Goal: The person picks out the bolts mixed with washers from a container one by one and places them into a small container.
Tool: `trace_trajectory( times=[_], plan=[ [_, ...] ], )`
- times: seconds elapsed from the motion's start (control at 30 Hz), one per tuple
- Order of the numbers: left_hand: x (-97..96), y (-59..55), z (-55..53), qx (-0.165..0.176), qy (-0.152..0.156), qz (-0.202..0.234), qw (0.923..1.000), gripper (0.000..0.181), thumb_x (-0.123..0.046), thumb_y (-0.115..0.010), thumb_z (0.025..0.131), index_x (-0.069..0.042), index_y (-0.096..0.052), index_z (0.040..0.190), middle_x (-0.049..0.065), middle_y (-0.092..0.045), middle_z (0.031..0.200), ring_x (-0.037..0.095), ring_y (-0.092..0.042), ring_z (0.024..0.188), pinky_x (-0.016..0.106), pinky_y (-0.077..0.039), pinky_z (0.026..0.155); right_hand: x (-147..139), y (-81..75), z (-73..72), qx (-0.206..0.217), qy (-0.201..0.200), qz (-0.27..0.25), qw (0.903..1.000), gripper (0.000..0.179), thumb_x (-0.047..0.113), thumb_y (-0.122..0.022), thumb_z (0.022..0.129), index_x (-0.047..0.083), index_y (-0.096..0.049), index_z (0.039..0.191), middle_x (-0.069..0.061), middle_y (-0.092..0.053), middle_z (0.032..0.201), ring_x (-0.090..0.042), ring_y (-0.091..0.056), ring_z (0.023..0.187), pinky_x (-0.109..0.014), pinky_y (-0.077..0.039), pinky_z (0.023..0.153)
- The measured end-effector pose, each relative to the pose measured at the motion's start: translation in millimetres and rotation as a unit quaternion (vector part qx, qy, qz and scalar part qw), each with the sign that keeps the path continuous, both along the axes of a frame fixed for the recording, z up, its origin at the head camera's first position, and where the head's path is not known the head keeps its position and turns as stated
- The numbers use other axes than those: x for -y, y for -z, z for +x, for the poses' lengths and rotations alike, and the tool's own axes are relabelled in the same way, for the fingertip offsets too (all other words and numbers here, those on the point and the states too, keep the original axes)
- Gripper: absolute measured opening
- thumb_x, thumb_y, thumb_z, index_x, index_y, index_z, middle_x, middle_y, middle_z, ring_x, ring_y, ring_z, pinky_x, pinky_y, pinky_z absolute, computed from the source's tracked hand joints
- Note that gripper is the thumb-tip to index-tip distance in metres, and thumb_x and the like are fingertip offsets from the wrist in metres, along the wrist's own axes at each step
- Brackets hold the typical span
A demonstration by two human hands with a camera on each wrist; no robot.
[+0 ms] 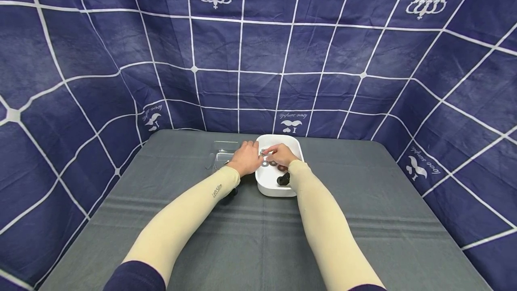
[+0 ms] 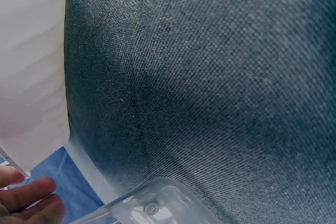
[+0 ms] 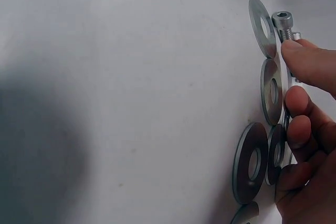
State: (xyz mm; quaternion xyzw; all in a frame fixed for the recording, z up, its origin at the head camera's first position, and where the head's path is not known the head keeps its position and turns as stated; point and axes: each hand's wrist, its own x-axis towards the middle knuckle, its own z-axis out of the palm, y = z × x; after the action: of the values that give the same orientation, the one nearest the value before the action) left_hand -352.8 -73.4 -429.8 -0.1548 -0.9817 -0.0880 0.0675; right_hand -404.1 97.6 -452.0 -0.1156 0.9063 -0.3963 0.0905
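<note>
A white tray (image 1: 278, 191) stands near the far side of the table, with several flat metal washers (image 3: 272, 93) on its floor. My right hand (image 1: 282, 154) is inside it, fingers curled. A silver socket head screw (image 3: 282, 19) is pinched at its fingertips, the thumb covering most of the shank. Behind it shows the head of a second screw (image 3: 297, 35). My left hand (image 1: 247, 158) rests over the tray's left rim, fingers loosely extended (image 2: 31, 198); its thumb side is hidden in the left wrist view.
Left of the tray is a clear plastic box (image 1: 220, 149), with a screw (image 2: 151, 209) showing in its corner. Grey cloth (image 1: 258, 246) covers the table. A blue curtain with white lines (image 1: 307, 84) hangs close behind the tray and along both sides.
</note>
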Motion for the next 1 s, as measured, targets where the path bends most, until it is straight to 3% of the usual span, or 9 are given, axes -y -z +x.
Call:
trace_trajectory(
  times=[0.23,0.63,1.0],
  plan=[
    [-0.1,-3.1,2.2,0.003,-0.001,0.000,1.0000,0.056,-0.030,-0.054,0.099,0.005,-0.045,0.142,0.021,-0.057,0.131,0.035,-0.051,0.126,0.047,-0.049,0.104,2.1,0.9,-4.3,0.002,0.007,0.011,0.9999,0.024,0.011,-0.074,0.084,0.014,-0.079,0.107,-0.002,-0.059,0.076,-0.012,-0.049,0.054,-0.025,-0.039,0.043],
    [-2.4,0.5,1.3,0.000,-0.003,0.000,1.0000,0.053,-0.032,-0.055,0.100,0.003,-0.047,0.139,0.020,-0.057,0.129,0.035,-0.051,0.124,0.047,-0.049,0.103,5.1,3.5,-1.9,-0.033,0.006,0.037,0.9988,0.008,0.015,-0.076,0.085,0.011,-0.078,0.092,0.004,-0.062,0.068,-0.010,-0.051,0.057,-0.025,-0.041,0.045],
    [-1.9,2.7,2.3,-0.003,-0.008,0.005,1.0000,0.057,-0.038,-0.053,0.102,0.003,-0.046,0.141,0.020,-0.057,0.129,0.035,-0.050,0.126,0.050,-0.050,0.101,6.7,1.7,0.1,-0.007,0.005,0.037,0.9993,0.004,0.014,-0.074,0.088,0.011,-0.075,0.089,0.003,-0.060,0.067,-0.010,-0.052,0.055,-0.025,-0.040,0.043]
  ],
)
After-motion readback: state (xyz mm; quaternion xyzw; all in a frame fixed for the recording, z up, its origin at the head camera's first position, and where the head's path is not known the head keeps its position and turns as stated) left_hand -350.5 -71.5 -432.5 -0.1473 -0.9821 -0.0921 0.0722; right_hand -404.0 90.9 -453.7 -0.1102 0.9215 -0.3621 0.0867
